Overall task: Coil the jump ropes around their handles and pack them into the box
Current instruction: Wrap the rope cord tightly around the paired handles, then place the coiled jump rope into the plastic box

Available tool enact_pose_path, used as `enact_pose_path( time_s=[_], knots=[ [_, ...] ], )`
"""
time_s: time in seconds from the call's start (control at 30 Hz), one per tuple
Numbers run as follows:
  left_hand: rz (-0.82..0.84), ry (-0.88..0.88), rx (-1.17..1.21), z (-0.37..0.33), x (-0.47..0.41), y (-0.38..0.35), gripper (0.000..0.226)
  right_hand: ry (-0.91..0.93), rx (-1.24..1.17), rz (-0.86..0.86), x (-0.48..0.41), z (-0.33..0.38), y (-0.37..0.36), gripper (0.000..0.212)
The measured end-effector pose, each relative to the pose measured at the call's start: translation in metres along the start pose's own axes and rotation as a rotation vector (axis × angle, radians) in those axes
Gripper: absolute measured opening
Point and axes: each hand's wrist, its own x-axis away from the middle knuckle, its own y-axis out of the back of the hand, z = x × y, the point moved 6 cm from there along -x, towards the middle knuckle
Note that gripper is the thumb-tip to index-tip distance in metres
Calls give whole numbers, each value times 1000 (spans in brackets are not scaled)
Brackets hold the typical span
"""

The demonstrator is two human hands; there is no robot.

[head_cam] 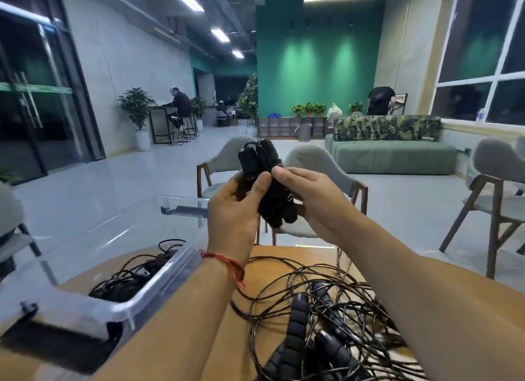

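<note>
Wooden table (301, 254) — left hand (235, 210), right hand (312, 199) grip 1 coiled rope (260, 160) (black).

Bare forearms; red string bracelet (227, 262) on left wrist.

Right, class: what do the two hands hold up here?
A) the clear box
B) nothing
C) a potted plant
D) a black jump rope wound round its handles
D: the left hand and right hand both grip the wound black jump rope, raised above the table.
</note>
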Motion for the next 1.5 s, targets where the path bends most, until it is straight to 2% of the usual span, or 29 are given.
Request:
enact_pose_path(
  time_s=[0.2,0.37,0.43,0.57,0.67,0.8,0.97,1.17,1.23,1.33,1.5],
  knots=[
    [7,-58,-140,-61,15,45,24,54,18,38,7,52,-55,30],
    [64,30,-393,-86,7,112,35,73,99,34,5,67,-106,30],
    [25,41,-544,-91,0,153,38,61,93,38,0,70,-128,29],
    [26,123,-1083,-69,-6,218,37,19,138,37,-17,62,-159,26],
    [37,233,-1277,-50,-4,243,32,-30,230,33,-37,48,-180,25],
    [148,342,-1332,-39,-5,238,47,-109,527,18,-73,12,-196,29],
    [169,417,-1362,-35,-5,244,36,-204,1004,148,-110,-42,-220,50],
    [323,478,-1453,-18,-10,244,30,-147,1413,225,-138,-75,-235,49],
    [359,499,-1466,-14,-9,246,27,-168,1493,286,-146,-86,-239,54],
    [417,527,-1483,-8,-8,250,25,-269,1478,400,-154,-106,-242,65],
    [464,544,-1461,-7,-11,243,21,-272,1554,460,-162,-130,-235,49]
  ],
)
